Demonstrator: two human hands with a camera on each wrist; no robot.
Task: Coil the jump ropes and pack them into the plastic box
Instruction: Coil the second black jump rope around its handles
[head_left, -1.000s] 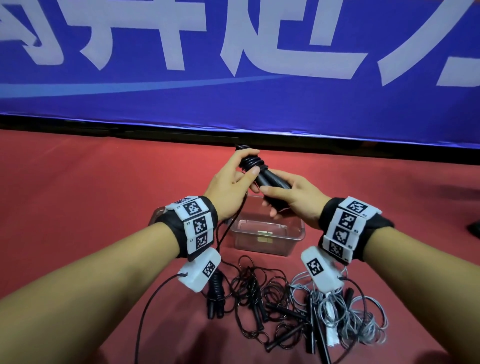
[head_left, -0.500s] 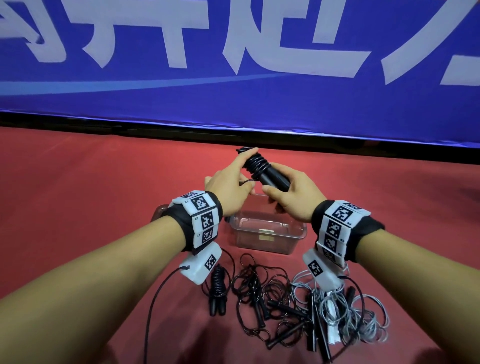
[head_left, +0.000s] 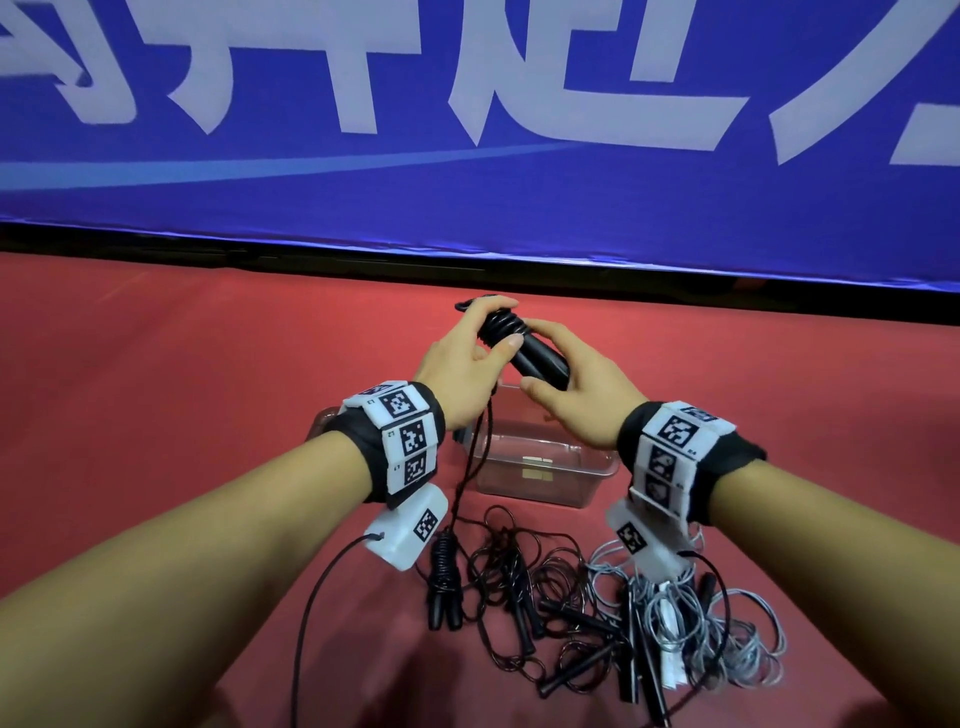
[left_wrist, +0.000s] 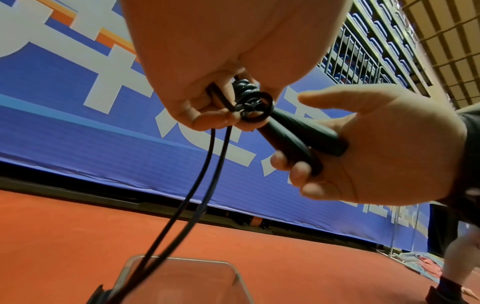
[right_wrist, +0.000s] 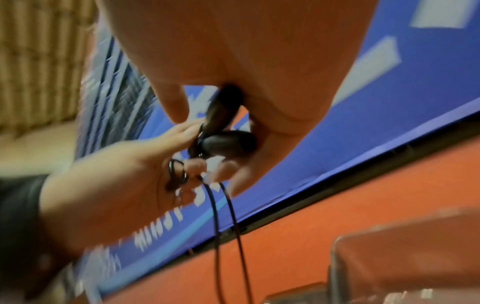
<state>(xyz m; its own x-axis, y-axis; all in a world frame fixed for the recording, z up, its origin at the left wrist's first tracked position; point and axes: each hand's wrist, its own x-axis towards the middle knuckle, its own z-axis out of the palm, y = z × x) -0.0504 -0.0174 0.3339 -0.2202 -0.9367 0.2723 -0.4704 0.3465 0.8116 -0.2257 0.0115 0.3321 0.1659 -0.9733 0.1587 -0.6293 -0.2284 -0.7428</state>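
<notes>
Plastic box (head_left: 540, 470) sits on the red floor (head_left: 156, 405) beneath both hands, with loose rope piles (head_left: 597, 613) nearer. Right hand (head_left: 576, 400) grips the paired black handles (left_wrist: 298, 137) of the jump rope (head_left: 519, 348), held above the box. Left hand (head_left: 460, 374) pinches the cord (left_wrist: 202, 164) at the wound end; versus half a second ago, its thumb now lies across the coils.
</notes>
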